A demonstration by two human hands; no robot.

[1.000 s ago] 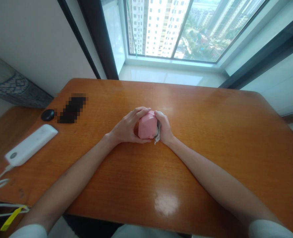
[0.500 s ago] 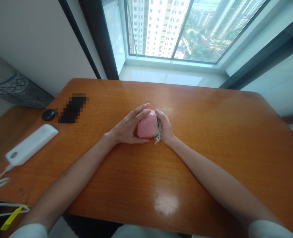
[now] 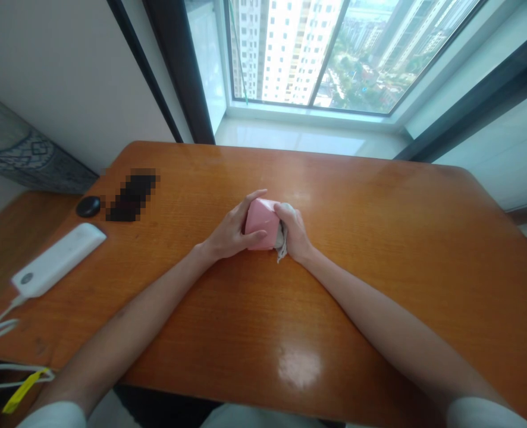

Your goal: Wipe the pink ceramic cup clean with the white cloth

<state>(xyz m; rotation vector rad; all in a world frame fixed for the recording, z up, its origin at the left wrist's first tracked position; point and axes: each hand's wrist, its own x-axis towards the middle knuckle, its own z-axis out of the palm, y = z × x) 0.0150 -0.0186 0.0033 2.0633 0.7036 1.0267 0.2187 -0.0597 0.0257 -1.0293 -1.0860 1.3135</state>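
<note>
With the left hand (image 3: 230, 232) clasping the pink box (image 3: 262, 222) at mid-tabletop (image 3: 379, 249) and the right hand (image 3: 294, 233) pressing a cloth (image 3: 282, 242) against its side, a hard push could probably slide the box from that grip.

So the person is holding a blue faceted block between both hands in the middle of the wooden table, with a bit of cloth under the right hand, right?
Not quite: the faceted block is pink, not blue, as the head view shows. The rest holds: left hand and right hand hold it mid-table, with a pale cloth under the right hand.
</note>
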